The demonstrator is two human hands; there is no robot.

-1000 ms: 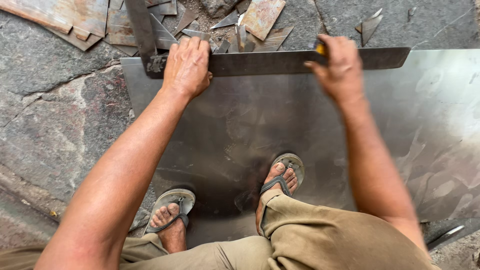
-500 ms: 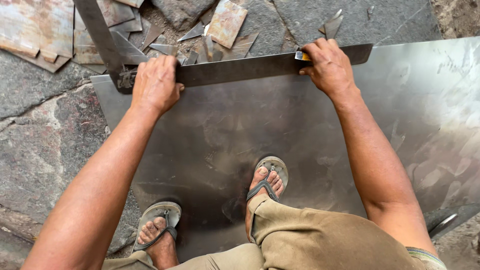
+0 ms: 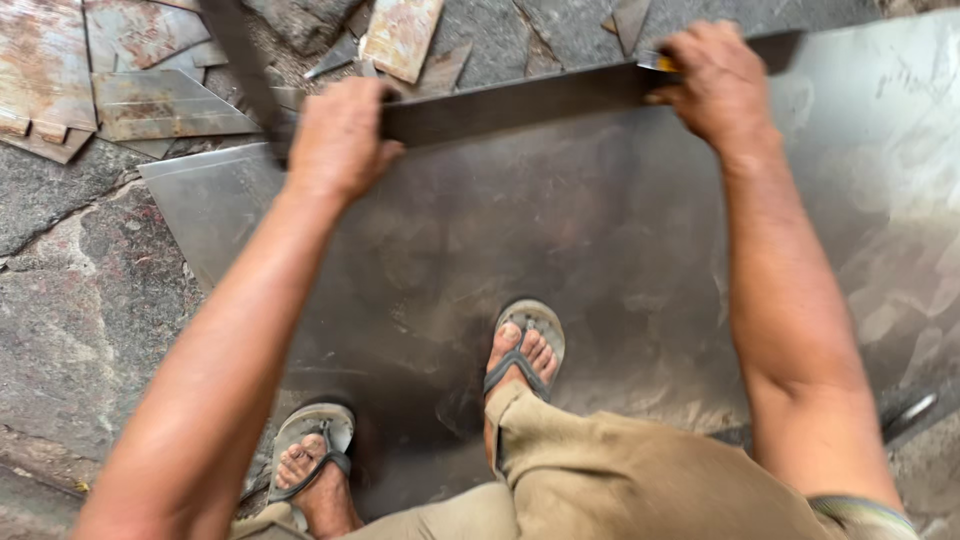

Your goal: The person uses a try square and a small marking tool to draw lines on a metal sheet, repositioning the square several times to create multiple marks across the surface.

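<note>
A large grey metal sheet lies on the stone floor, and both my sandalled feet stand on its near part. Across its far edge rests a dark L-shaped steel square. My left hand presses down on the square near its corner, fingers curled over it. My right hand holds the square's long arm near its right end, with a small yellow object pinched in the fingers; I cannot tell what that object is.
Rusty metal offcuts lie on the stone floor at the far left. Smaller scraps lie beyond the sheet. A dark tool pokes out at the right edge.
The view has shifted, so the hands and square now sit higher and further right in the picture. Both hands remain on the square across the sheet.
</note>
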